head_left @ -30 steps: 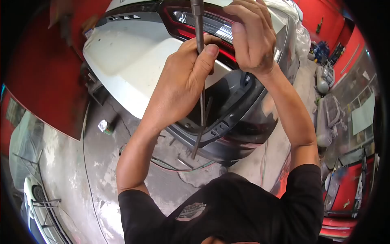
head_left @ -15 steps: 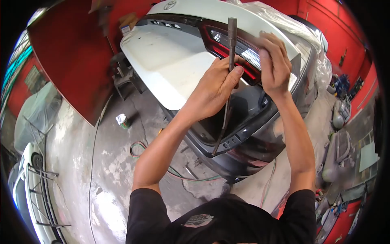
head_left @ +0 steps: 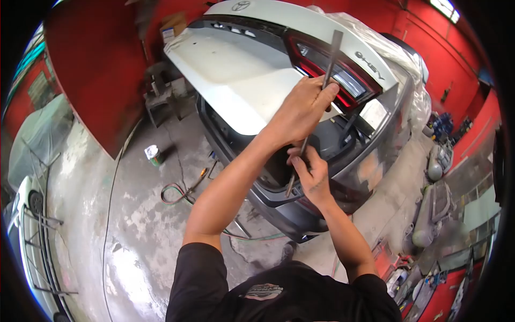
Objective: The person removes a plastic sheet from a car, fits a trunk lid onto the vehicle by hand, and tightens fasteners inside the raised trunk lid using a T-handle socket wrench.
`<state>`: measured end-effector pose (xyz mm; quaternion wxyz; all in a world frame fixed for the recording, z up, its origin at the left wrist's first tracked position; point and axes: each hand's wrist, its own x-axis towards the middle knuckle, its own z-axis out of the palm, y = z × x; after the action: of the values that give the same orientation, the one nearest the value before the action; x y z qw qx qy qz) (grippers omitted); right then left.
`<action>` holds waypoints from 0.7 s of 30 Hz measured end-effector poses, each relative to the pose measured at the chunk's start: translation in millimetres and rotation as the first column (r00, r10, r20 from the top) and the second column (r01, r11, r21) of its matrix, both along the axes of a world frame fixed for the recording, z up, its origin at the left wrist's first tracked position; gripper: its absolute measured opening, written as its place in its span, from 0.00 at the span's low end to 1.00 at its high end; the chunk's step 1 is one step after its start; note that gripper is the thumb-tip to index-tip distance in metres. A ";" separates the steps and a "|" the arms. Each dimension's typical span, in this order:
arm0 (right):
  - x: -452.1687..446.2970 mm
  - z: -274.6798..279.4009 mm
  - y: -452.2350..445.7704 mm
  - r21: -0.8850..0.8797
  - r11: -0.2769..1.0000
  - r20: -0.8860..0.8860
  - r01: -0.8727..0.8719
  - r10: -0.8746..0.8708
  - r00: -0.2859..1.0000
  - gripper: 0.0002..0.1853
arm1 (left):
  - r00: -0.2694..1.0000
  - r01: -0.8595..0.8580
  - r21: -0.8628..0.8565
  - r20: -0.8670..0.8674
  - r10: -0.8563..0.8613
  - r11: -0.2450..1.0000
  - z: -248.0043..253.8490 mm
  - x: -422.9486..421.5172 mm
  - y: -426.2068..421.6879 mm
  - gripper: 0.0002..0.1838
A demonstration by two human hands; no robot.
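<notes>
A long, thin metal rod [head_left: 332, 56] slants across the open trunk of a car. My left hand [head_left: 304, 110] is closed around its upper part, thumb lying along it. Lower down, my right hand [head_left: 314, 174] has its fingers curled on the same rod, below my left wrist. The rod's lower tip [head_left: 289, 190] points toward the dark bumper edge. Behind my left hand is the raised white trunk lid [head_left: 230, 70], with a red and clear tail light [head_left: 343, 80] set in it. My hands hide part of the rod's middle.
Below on the concrete floor are a can [head_left: 154, 154], a hose [head_left: 173, 193] and a stool [head_left: 161, 94]. Plastic sheeting [head_left: 410, 80] covers part of the car. Car parts [head_left: 440, 204] line the right wall, and a white car [head_left: 29, 204] stands at far left.
My right hand has dropped from beside the tail light to the rod's lower part. The rod now leans further right at its top, still in my left hand. The view has shifted slightly.
</notes>
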<state>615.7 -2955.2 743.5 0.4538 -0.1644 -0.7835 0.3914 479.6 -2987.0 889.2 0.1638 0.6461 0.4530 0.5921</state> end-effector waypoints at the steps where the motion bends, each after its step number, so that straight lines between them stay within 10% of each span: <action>1: -1.1 -2.9 0.6 -0.047 0.999 0.026 -0.004 0.006 1.000 0.13 | 1.000 -0.014 0.035 -0.026 0.014 0.999 -1.2 -0.3 2.8 0.25; 13: 89.9 -36.8 23.8 -0.125 0.944 -0.318 0.306 -0.330 0.888 0.18 | 0.936 -0.129 0.191 -0.299 0.183 0.973 -9.9 2.2 20.1 0.31; 21: 118.3 -36.2 62.8 -0.239 0.945 -0.406 0.223 -0.306 0.861 0.08 | 0.465 -0.448 0.408 -0.654 0.597 0.796 2.8 47.1 38.8 0.37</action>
<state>734.1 -2892.5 707.3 0.6506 -0.2197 -0.5916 0.4224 526.7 -2948.2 892.0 -0.2888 0.6720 0.5992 0.3255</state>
